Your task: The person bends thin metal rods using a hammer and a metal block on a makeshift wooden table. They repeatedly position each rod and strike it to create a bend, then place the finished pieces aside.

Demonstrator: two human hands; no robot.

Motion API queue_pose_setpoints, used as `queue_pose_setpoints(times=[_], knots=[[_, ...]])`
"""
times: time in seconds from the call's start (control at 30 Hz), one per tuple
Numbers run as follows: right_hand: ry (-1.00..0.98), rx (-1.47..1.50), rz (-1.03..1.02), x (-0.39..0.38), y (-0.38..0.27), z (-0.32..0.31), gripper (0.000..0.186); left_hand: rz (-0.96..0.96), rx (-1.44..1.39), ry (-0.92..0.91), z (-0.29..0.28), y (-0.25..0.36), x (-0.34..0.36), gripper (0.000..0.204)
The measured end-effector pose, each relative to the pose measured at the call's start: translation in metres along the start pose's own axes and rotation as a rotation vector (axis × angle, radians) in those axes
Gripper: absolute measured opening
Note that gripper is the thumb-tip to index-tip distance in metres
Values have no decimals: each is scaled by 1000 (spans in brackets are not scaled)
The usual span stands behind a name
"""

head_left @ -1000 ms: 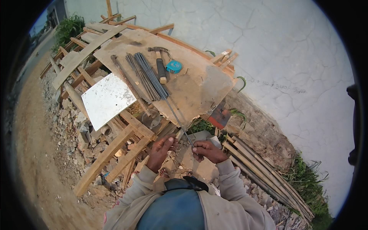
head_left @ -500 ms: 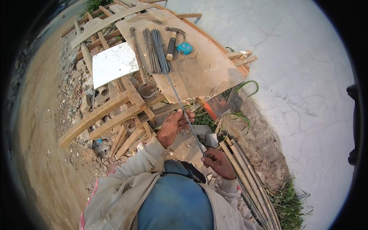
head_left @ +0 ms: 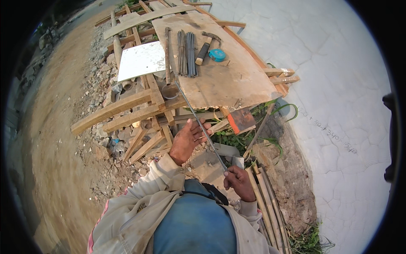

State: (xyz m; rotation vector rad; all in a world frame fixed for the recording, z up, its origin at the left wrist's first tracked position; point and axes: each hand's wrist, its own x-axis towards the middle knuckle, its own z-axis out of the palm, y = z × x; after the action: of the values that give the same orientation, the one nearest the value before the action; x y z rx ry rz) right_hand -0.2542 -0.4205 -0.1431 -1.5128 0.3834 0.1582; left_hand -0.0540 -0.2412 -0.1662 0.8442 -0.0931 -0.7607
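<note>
Cracked wall (head_left: 275,42), left hand (head_left: 186,142) spread under rod (head_left: 217,155), right hand (head_left: 240,183) gripping it

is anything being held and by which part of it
A thin metal rod, held near its lower end by the right hand. The left hand is open behind the rod; whether it touches is unclear.

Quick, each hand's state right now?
Left hand: open, fingers spread at the metal rod; contact unclear.
Right hand: closed, holding the metal rod.
</note>
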Motion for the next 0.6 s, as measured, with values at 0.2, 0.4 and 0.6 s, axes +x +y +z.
queue_pose_setpoints(times=[0.2,0.4,0.6], knots=[[-15,-68,-44,1,-2,-16,23,-34,-62,24,9,-2,2,69],[56,22,1,3,-3,-21,22,-12,-36,-2,20,-6,3,66],[81,12,-1,4,-4,-23,21,-6,-14,-5,27,-13,4,65]])
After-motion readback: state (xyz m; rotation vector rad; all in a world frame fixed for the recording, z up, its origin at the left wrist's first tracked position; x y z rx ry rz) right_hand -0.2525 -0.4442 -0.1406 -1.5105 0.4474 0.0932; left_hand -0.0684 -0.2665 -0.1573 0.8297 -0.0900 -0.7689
